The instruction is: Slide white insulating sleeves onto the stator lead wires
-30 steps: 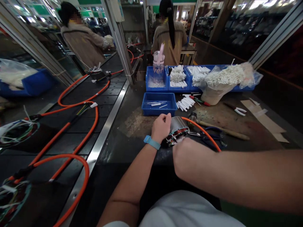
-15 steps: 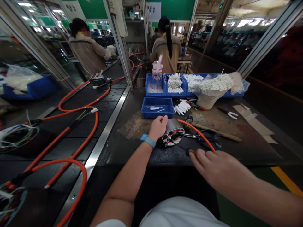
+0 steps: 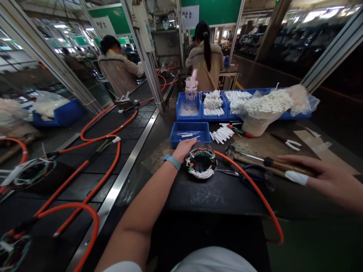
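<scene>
My left hand point(image 3: 183, 150) is closed on the left side of a motor stator point(image 3: 200, 175), its wound, white-laced open end facing me. An orange cable point(image 3: 256, 189) runs from the stator's right side over the bench edge. At the right, my right hand point(image 3: 331, 179) has its fingers along the brown handle of a screwdriver point(image 3: 276, 163), thumb on the near side; white tape wraps the thumb. The screwdriver's metal shaft points left, just over a wooden-handled hammer point(image 3: 231, 152). Blue-handled scissors point(image 3: 253, 175) lie beneath the cable, partly hidden.
A small blue tray point(image 3: 189, 128) holds thin white sticks. Behind are blue bins point(image 3: 214, 113) of white tubes and a bag point(image 3: 259, 113) of more. Pliers point(image 3: 287, 142) lie at the right. Left, a conveyor point(image 3: 113, 166) carries stators and orange cables. Two co-workers stand ahead.
My right hand has moved right and away from me with the screwdriver, off the near bench edge. The stator's open end has turned toward me under my left hand.
</scene>
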The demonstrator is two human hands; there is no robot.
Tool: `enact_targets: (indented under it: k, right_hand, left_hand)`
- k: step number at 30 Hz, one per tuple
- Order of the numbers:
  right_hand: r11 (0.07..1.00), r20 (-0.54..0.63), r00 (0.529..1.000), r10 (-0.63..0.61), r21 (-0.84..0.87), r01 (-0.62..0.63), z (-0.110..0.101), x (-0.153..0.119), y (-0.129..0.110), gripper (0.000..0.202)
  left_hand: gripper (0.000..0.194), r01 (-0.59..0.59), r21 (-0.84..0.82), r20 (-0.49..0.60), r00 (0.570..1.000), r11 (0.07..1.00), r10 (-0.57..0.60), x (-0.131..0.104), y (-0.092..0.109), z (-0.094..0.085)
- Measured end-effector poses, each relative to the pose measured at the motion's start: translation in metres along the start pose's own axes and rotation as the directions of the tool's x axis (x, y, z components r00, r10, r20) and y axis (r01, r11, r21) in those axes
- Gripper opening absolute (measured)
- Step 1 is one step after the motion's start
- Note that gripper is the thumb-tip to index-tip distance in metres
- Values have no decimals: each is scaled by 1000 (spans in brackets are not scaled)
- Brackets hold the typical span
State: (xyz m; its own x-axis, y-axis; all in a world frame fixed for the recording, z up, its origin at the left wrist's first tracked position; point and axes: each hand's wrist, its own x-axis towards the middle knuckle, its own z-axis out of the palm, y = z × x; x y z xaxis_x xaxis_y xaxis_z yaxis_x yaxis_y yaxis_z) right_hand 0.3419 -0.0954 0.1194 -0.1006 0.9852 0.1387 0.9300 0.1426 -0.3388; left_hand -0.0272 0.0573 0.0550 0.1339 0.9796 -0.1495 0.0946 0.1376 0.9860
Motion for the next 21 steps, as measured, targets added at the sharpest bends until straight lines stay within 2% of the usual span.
enact_targets:
  k: [3,5,7,9,12,15,16,18,21]
  right_hand:
    - [991,30,994,108,71,-110,21,21,27,52]
    - [990,42,989,140,-2,-140,31,35,50,52]
    - [988,47,994,96,-124,-89,39,47,69,49]
    - [972,27,1000,8,-237,-2,45,56,77,45]
    - [939,-55,992,-118,-331,93,54,55,60,43]
    - [949,-137,975,-175,-289,130,73,31,19,40]
    - [949,-65,982,-179,-275,155,82,19,5,39]
    - [941,-39,985,-170,-303,150,100,-6,-16,42]
    - [910,-6,979,-205,-368,188,126,-39,-24,45]
  left_hand:
    - [40,-33,-25,-91,995,999,31,-2,-2,-2]
    - [39,-70,-31,-128,990,997,66,-5,-1,-2]
    - [38,-116,-28,-127,986,993,112,-10,2,-2]
    - [38,-164,-14,-90,983,986,162,-19,6,-3]
    - [39,-217,32,7,976,976,217,-34,10,-8]
    - [59,-294,220,117,955,930,274,-45,8,-13]
    - [64,-319,294,135,947,901,291,-48,7,-13]
    - [64,-346,397,125,938,850,323,-50,4,-11]
    - [61,-342,434,55,933,834,355,-53,3,-6]
